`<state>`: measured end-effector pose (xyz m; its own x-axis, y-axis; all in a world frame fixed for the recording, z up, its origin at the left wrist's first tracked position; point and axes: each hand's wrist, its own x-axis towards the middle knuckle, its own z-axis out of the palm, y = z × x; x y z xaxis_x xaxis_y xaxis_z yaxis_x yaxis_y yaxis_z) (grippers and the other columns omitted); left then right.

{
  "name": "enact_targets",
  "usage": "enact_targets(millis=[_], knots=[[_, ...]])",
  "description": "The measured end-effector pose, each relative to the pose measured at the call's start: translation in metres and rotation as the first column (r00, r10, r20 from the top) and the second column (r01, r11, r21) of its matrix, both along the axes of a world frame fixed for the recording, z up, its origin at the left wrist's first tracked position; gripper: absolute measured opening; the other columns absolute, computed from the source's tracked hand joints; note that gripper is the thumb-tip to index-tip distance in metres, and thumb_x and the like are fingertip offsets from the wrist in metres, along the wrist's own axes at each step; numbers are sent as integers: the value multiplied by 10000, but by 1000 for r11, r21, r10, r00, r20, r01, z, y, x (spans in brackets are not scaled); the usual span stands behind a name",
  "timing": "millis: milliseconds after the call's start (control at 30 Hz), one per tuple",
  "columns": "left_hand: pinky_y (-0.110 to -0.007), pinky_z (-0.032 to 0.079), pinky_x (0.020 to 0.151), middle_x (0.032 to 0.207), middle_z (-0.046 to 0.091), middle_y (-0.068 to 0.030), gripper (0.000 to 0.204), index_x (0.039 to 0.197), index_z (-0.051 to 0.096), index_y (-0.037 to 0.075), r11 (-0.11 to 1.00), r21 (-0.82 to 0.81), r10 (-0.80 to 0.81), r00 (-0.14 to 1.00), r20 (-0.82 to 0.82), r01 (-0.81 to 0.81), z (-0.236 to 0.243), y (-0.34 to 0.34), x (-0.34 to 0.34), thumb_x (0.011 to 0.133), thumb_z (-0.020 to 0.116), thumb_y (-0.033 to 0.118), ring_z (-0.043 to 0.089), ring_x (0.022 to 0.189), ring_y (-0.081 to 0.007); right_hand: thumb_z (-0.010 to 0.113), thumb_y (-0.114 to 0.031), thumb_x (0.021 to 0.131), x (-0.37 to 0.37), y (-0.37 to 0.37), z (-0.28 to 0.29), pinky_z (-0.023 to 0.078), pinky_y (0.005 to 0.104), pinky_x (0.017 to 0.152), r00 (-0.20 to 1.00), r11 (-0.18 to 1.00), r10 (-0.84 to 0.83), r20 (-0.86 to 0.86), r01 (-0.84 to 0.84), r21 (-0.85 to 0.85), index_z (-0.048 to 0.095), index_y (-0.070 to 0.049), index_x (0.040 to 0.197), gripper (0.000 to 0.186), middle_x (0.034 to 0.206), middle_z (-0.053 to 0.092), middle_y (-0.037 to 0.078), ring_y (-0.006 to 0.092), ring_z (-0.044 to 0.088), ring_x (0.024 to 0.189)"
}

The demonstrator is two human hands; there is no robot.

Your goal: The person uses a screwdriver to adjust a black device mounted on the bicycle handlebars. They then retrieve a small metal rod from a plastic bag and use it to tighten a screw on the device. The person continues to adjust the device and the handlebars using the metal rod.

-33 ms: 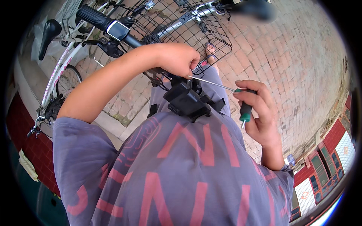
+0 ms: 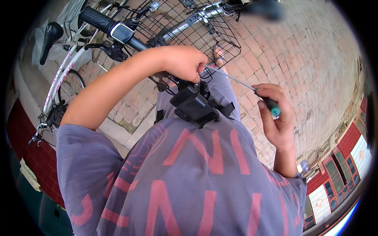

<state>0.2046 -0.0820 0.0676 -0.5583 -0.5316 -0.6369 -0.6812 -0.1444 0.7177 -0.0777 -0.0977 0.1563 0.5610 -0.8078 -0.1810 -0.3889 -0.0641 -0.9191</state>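
My left hand [image 2: 187, 63] is closed over the middle of a bicycle handlebar [image 2: 138, 43], its fingers pinched together; what they grip is hidden. A screwdriver [image 2: 271, 105] with a green and black handle and a long thin metal shaft is in my right hand [image 2: 279, 116], thumb and fingers round the handle. The shaft slants up and left, and its tip ends beside my left fingertips. Whether the tip touches anything cannot be made out. Just below my left hand is a black box-shaped device [image 2: 193, 103] in front of my shirt.
Beyond the handlebar is a black wire basket [image 2: 185, 23]. The bar carries a black grip [image 2: 96, 19], a small display [image 2: 122, 32] and a brake lever [image 2: 98, 46]. A white bicycle [image 2: 63, 74] stands at the left. Brick paving [image 2: 307, 70] spreads to the right.
The screwdriver's tip has moved up and slightly right, from below my left fingers to beside them. Its handle has tilted and shifted right with my right hand. My left hand has barely moved.
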Motion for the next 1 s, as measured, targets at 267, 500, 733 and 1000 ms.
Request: enact_targets(millis=[267,500,733,1000], knots=[[-350,499,781,954,673,-168,266,970,617,10,970,-238,-42,997,59,55,7,9,-3,778,647,191,650,908,-288,502,-181,982,-113,67,-65,499,268,693,579,477,-805,-132,762,437,540,-38,1135,213,973,660,98,143,614,764],[-292,458,880,1028,672,-107,188,1089,604,-3,433,-660,546,761,-350,-614,34,65,13,929,551,80,629,974,-187,521,-201,961,-148,64,-127,487,250,671,731,533,-607,-311,665,523,537,-38,1122,230,956,668,86,134,610,744],[-257,453,795,948,627,-63,225,1105,544,-7,-795,-270,607,-705,-366,-544,-66,298,-30,949,543,156,584,881,-134,477,-298,955,-214,-28,-294,470,272,696,862,428,-310,-400,502,751,591,-73,1073,278,948,667,56,137,593,794],[-249,449,720,939,626,-39,225,1108,537,54,-380,91,860,-315,401,-921,-259,246,-353,897,584,118,590,843,-103,518,-232,945,-299,-30,-495,522,289,673,824,321,-116,-555,560,764,582,-35,1024,222,942,642,63,169,629,806]])
